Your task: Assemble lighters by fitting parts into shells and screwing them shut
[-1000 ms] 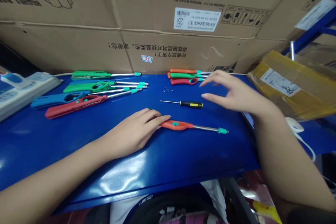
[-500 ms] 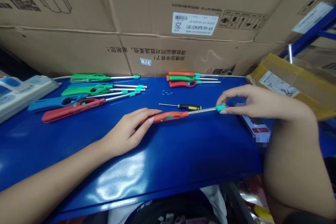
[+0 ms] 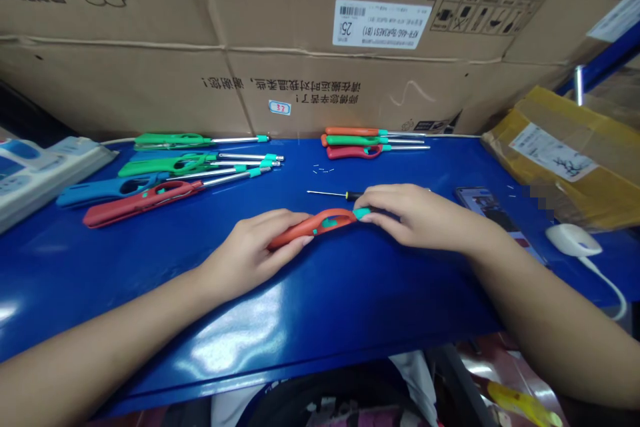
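An orange long-nosed lighter (image 3: 295, 231) lies across the middle of the blue table. My left hand (image 3: 245, 253) is closed around the rear of its handle. At the front of the handle, my right hand (image 3: 417, 219) pinches the small turquoise collar (image 3: 361, 214) between thumb and fingers. The lighter's metal tube is hidden behind that hand. Just behind it lies a screwdriver (image 3: 326, 194), its handle mostly covered by my right fingers. More lighters rest at the left, among them a red one (image 3: 143, 205) and a blue one (image 3: 110, 190). A smaller stack includes another red lighter (image 3: 353, 151).
A large cardboard box (image 3: 280, 57) walls off the back. A white power strip (image 3: 55, 170) sits at far left. To the right are a phone (image 3: 487, 203), a taped parcel (image 3: 555, 153) and a white corded device (image 3: 573, 239). Several tiny white slivers (image 3: 323, 170) lie near the screwdriver.
My right hand has moved left along the lighter's tube, bringing the turquoise collar from the tip to the handle. My left hand keeps its hold. The view has shifted slightly.
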Tool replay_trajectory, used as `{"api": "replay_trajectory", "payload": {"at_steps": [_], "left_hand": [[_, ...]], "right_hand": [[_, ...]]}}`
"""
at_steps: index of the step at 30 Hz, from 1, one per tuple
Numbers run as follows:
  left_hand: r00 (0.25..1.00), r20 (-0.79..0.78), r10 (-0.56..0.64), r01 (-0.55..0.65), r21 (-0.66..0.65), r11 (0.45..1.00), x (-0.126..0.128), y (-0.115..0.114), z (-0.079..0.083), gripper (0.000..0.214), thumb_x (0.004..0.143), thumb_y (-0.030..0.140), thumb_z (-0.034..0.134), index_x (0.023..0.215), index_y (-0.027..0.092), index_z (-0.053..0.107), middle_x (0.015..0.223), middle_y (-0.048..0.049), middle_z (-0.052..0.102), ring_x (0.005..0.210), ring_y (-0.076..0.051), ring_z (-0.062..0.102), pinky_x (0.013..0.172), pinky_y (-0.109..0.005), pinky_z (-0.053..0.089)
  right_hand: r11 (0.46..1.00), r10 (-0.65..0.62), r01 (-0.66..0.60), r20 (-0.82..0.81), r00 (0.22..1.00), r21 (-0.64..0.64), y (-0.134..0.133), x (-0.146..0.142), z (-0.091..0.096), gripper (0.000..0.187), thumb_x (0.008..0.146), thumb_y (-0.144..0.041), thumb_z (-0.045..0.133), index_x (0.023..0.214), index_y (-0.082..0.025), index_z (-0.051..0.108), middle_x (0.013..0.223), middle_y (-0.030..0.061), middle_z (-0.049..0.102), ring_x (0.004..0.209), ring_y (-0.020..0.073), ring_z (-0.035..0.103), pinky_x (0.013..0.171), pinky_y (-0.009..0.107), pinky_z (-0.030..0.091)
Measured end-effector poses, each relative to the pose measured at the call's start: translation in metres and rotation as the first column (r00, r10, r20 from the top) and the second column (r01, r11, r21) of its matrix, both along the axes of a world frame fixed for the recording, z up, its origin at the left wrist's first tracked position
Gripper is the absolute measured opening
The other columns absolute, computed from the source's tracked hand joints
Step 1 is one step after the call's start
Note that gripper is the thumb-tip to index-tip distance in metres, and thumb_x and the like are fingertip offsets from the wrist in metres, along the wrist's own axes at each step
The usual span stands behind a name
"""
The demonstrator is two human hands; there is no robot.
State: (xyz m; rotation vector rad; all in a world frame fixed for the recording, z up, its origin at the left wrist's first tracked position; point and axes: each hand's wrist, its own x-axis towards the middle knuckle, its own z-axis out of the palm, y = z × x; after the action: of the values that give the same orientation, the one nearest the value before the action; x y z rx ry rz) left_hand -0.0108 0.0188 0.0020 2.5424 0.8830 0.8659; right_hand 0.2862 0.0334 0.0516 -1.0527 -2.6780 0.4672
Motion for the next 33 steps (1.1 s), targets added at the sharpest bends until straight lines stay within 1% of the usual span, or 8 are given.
{"api": "replay_trajectory", "payload": {"at_steps": [4,9,13,18,21,24,28,33], "left_hand": [[1.0,0.017,-0.003,0.003,-0.004,1.0,0.0,0.0,-0.001,0.025,0.098,0.025,0.065,0.12,0.013,0.068,0.11,-0.005,0.075,0.094,-0.012,0.072,0.086,-0.018,0.053],[0.999,0.053,-0.007,0.011,-0.067,0.998,0.003,-0.004,0.001,0.023,0.097,0.025,0.066,0.117,0.015,0.07,0.106,-0.0032,0.076,0.089,-0.011,0.072,0.081,-0.016,0.053],[0.997,0.079,0.004,0.0,-0.05,0.999,0.004,-0.008,0.002,0.022,0.097,0.023,0.066,0.117,0.013,0.069,0.107,-0.0042,0.076,0.089,-0.01,0.071,0.082,-0.015,0.052],[0.998,0.059,0.011,-0.013,0.033,0.999,0.001,-0.009,0.001,0.025,0.097,0.019,0.065,0.121,0.012,0.067,0.109,-0.0057,0.072,0.095,-0.012,0.068,0.089,-0.017,0.051],[0.997,0.078,0.026,-0.03,0.045,0.999,0.001,-0.006,0.0,0.026,0.097,0.018,0.065,0.122,0.014,0.066,0.109,-0.0053,0.071,0.096,-0.012,0.067,0.09,-0.018,0.051],[0.994,0.105,0.024,-0.028,0.035,0.999,0.002,-0.005,-0.001,0.027,0.096,0.017,0.066,0.123,0.015,0.067,0.11,-0.0047,0.07,0.096,-0.012,0.067,0.09,-0.018,0.052],[0.991,0.136,0.017,-0.026,0.066,0.997,0.001,-0.007,-0.001,0.027,0.096,0.015,0.065,0.123,0.016,0.067,0.109,-0.0051,0.07,0.092,-0.013,0.067,0.084,-0.02,0.054],[0.994,0.11,0.001,-0.021,0.182,0.983,0.001,-0.01,-0.001,0.033,0.095,0.01,0.063,0.127,0.018,0.064,0.112,-0.0076,0.07,0.095,-0.015,0.068,0.085,-0.024,0.056]], "right_hand": [[1.0,0.007,-0.007,-0.009,1.0,0.003,0.001,-0.005,-0.008,0.021,0.102,-0.025,0.05,0.108,-0.017,0.069,0.104,0.0082,0.073,0.093,0.021,0.068,0.082,0.033,0.049],[0.997,0.012,-0.016,-0.052,0.999,-0.075,-0.001,-0.004,-0.004,0.013,0.096,-0.02,0.058,0.098,-0.017,0.07,0.09,0.0036,0.073,0.077,0.0159,0.065,0.071,0.028,0.046],[0.998,0.022,-0.027,-0.111,0.994,-0.051,-0.003,-0.004,-0.003,0.012,0.095,-0.019,0.058,0.096,-0.016,0.069,0.088,0.003,0.072,0.075,0.0147,0.063,0.07,0.027,0.045],[0.994,-0.002,0.008,-0.058,0.998,0.105,-0.007,-0.007,-0.006,0.015,0.098,-0.021,0.054,0.1,-0.015,0.068,0.092,0.0053,0.072,0.082,0.0188,0.065,0.073,0.03,0.045],[0.967,-0.035,0.03,0.014,0.999,0.254,-0.008,-0.01,-0.007,0.018,0.1,-0.021,0.052,0.101,-0.014,0.068,0.093,0.0076,0.072,0.081,0.0215,0.065,0.071,0.033,0.044],[0.936,-0.02,0.003,0.045,0.999,0.351,-0.009,-0.011,-0.008,0.019,0.1,-0.02,0.05,0.1,-0.012,0.068,0.091,0.009,0.072,0.078,0.0225,0.064,0.069,0.034,0.043],[0.909,0.014,-0.035,0.052,0.999,0.414,-0.012,-0.011,-0.007,0.019,0.101,-0.019,0.048,0.101,-0.013,0.067,0.093,0.0105,0.072,0.08,0.0228,0.064,0.071,0.034,0.045],[0.914,0.031,-0.049,0.051,0.998,0.403,-0.014,-0.011,-0.005,0.021,0.101,-0.017,0.044,0.101,-0.015,0.066,0.097,0.0117,0.074,0.083,0.0226,0.064,0.074,0.035,0.047]]}}
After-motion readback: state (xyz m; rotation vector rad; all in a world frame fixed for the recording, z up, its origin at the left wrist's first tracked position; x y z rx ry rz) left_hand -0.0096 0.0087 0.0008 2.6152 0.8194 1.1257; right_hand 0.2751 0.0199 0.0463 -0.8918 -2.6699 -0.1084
